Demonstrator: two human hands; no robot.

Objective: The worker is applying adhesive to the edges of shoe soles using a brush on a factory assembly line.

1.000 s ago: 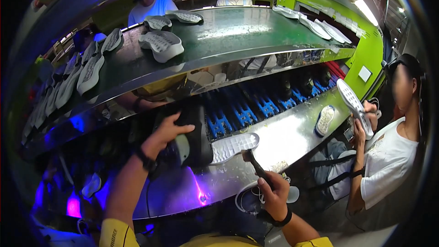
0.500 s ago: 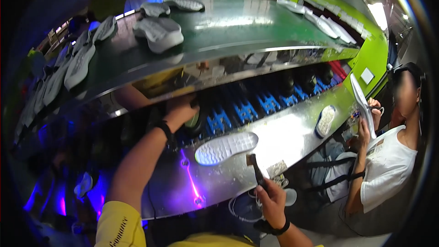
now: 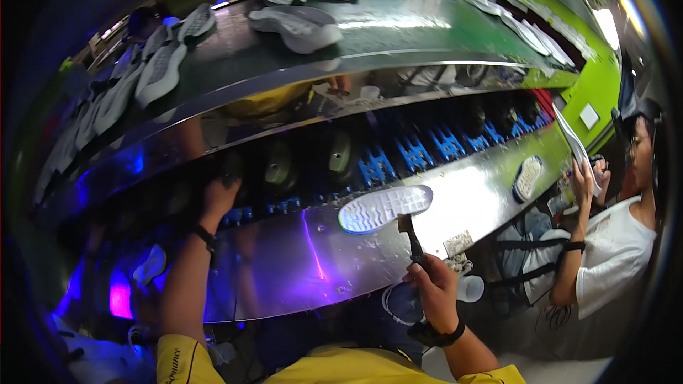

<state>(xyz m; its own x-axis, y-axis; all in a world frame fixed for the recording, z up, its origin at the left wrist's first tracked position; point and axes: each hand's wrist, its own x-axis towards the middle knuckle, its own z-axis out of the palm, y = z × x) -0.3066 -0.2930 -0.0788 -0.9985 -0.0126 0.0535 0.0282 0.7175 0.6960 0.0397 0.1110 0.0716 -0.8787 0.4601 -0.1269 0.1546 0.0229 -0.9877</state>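
My left hand (image 3: 222, 198) reaches into the dark channel under the belt, its fingers closed around a dark shoe upper (image 3: 233, 164). Poor light hides most of that upper. To its right, two more dark uppers stand with pale green bottoms showing, the nearer (image 3: 278, 164) and the farther (image 3: 340, 152). In my right hand (image 3: 435, 286) is a small dark-handled brush (image 3: 415, 245), its bristle end pointing up. Just past the bristles, a white shoe sole (image 3: 385, 208) with a wavy pattern lies on the metal ledge (image 3: 370, 259).
Blue racks (image 3: 415, 152) line the channel. Above it runs a green belt (image 3: 398, 32) bearing several soles (image 3: 299, 28). Another sole (image 3: 527, 178) lies along the ledge at right, near a co-worker (image 3: 613, 249) holding a sole. Purple light falls on the left side.
My left hand has moved left along the channel, from one upper to another. The view has shifted, so the belt and ledge sit farther right. The brush stays in my right hand.
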